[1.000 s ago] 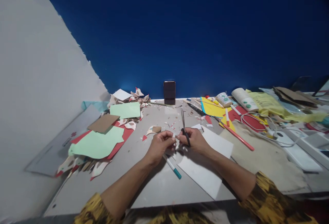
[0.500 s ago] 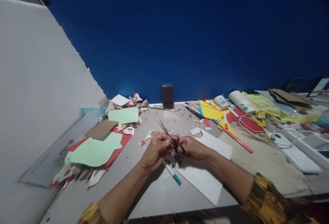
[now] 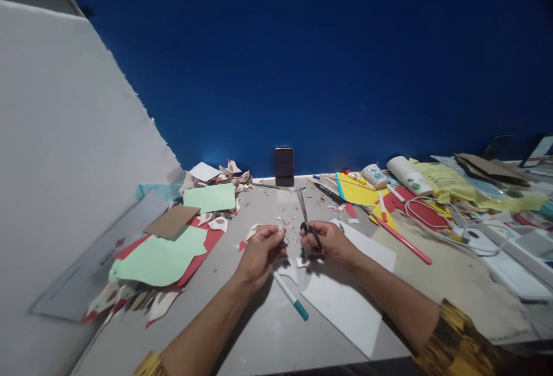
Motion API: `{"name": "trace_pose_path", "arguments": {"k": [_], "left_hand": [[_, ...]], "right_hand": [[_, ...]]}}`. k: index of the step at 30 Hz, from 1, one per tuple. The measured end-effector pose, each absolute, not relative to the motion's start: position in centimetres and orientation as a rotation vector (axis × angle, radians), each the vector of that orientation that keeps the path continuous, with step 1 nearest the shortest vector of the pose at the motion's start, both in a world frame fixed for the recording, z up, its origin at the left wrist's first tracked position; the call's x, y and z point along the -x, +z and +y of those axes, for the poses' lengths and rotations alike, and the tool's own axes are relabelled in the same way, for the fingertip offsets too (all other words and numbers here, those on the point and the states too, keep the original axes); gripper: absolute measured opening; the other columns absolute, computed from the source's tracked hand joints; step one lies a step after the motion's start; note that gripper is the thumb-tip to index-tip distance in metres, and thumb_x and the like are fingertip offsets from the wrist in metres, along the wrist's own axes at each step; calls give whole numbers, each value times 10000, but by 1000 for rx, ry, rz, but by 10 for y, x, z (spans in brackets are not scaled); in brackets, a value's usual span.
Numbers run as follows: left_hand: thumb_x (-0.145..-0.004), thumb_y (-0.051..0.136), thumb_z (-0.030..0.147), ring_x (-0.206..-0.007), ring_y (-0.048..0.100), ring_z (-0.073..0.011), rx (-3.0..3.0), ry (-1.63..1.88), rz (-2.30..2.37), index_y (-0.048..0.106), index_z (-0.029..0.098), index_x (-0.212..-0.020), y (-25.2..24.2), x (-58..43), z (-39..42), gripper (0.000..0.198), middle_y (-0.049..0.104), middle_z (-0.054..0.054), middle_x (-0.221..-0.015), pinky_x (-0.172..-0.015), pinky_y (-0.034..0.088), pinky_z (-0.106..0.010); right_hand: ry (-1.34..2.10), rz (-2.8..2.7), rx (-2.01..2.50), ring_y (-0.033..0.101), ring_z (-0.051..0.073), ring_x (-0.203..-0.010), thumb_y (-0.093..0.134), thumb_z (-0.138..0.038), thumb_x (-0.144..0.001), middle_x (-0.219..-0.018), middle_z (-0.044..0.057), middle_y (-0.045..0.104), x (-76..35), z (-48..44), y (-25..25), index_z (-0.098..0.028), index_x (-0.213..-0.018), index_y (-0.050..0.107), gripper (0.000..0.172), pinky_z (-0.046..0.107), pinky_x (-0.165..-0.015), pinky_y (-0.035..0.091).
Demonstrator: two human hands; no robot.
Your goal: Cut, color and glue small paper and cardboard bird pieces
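Observation:
My right hand is closed around the black handles of a pair of scissors, whose blades point up and away from me. To its left, the thumb and fingertips of my left hand pinch a small pale piece of paper, mostly hidden by the fingers. The scissors are apart from that piece. A white marker with a teal cap lies just below my left hand. Under my right forearm is a white sheet of card, and a small white scrap lies between the hands.
Green bird-shaped paper, a brown card and stacked bird cutouts lie left. A phone leans on the blue wall. At right are a red pen, yellow paper, a white cable and a cardboard roll. Scraps litter the middle.
My hands have moved apart. The scissors have shifted right with my right hand, away from my left fingers, and now point more upright. A small white scrap shows on the table between them.

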State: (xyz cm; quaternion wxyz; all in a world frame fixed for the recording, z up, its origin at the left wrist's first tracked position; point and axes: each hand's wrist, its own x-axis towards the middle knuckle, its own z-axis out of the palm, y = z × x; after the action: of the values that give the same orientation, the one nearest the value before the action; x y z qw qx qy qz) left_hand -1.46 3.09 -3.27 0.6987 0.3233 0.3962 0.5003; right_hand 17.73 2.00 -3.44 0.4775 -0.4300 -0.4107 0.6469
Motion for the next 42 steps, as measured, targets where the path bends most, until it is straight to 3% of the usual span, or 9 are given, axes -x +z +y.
{"name": "trace_pose_path", "arguments": {"k": [6,13,16,20,27,34,39,42], "left_hand": [[-641,947,324,-555,624,-108,-689,1062,879,632,159,-806,-34,12,28,392,648,12,-677,-528,511,-201],[-693,916,271,-603,679,-120,-690,1126,895,629,141,-801,-37,14,31,334,722,-41,-786,-584,567,-217],[-721,888,229,-624,698,-125,-681,1121,901,651,127,-809,-37,14,33,272,745,-73,-837,-610,589,-226],[-745,858,189,-640,724,-157,-608,1108,901,633,139,-804,-37,14,34,237,708,-44,-720,-610,604,-233],[-762,795,110,-678,758,-184,-604,1083,909,630,136,-780,-34,13,33,168,720,-56,-701,-618,619,-232],[-749,772,120,-712,768,-217,-633,1060,921,594,151,-761,-37,13,34,181,716,-65,-701,-587,622,-245],[-732,762,149,-677,747,-200,-657,1042,923,582,154,-761,-38,15,34,183,729,-76,-731,-571,622,-260],[-725,750,165,-655,734,-192,-681,1031,902,587,148,-755,-37,14,33,167,725,-77,-739,-548,612,-257]], "right_hand": [[1389,-1165,1249,513,134,-579,814,-422,-665,-667,37,652,-178,24,-41,-148,-790,742,310,258,-535,395],[1020,-1578,1382,503,142,-618,740,-326,-740,-627,10,619,-187,29,-48,-159,-680,718,179,245,-540,343],[1082,-1484,1392,507,144,-602,744,-378,-744,-640,23,642,-188,32,-52,-150,-706,733,231,252,-532,354],[1127,-1435,1395,535,154,-612,764,-420,-748,-697,50,693,-191,36,-56,-142,-758,765,278,266,-542,382],[713,-1724,1453,617,191,-713,765,-291,-762,-803,48,750,-203,39,-57,-195,-808,780,108,296,-645,409],[870,-1521,1585,590,161,-621,818,-293,-689,-698,9,717,-199,39,-58,-201,-863,702,229,265,-564,382],[1268,-1253,1402,485,103,-499,854,-498,-680,-687,72,718,-196,36,-43,-157,-731,679,387,250,-485,380],[1398,-1231,1343,432,73,-474,855,-529,-681,-707,84,714,-195,34,-41,-135,-727,706,423,234,-455,344]]}}
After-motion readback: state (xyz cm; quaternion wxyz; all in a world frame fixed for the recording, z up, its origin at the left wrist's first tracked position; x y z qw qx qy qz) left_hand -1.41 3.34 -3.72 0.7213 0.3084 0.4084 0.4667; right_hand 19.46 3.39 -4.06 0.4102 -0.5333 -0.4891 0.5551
